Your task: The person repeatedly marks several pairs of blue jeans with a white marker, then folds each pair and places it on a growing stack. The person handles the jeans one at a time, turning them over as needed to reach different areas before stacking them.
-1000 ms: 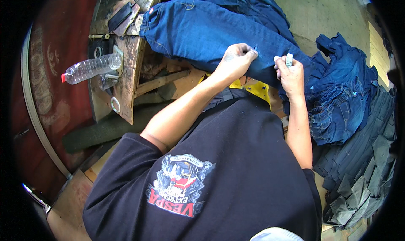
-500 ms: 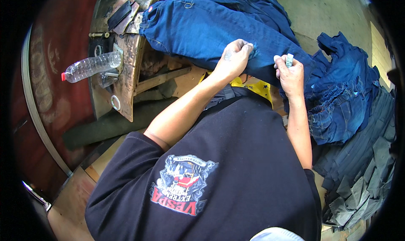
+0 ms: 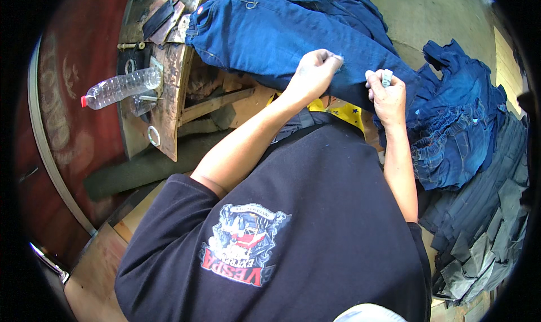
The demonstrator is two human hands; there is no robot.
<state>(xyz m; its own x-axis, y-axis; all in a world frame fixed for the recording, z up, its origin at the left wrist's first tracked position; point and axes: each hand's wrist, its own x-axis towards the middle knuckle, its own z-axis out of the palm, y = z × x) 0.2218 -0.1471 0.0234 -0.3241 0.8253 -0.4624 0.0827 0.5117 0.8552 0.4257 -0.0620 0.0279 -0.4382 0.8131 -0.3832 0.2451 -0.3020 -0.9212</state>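
A pair of blue denim trousers (image 3: 265,34) lies stretched out in front of me, its waistband end at the left on the worktable. My left hand (image 3: 316,74) is closed in a pinch over the denim; a pale wisp shows at the fingertips, too small to name. Further right, my right hand (image 3: 387,99) is closed around a small pale grey-green block (image 3: 386,78), which sticks up between thumb and fingers. A loose loop of thread (image 3: 252,5) rests on the trousers near their far edge.
More denim garments (image 3: 456,124) are heaped at the right, with dark grey cloth (image 3: 479,237) below. A worn wooden table (image 3: 169,68) at the left bears a phone (image 3: 159,18) and a plastic bottle (image 3: 124,88) with a red cap. Yellow patterned cloth (image 3: 346,112) lies near my waist.
My left hand has shifted slightly up, and its fingertips now cover the frayed blue patch seen before. The right hand stays almost in place, still gripping the small block.
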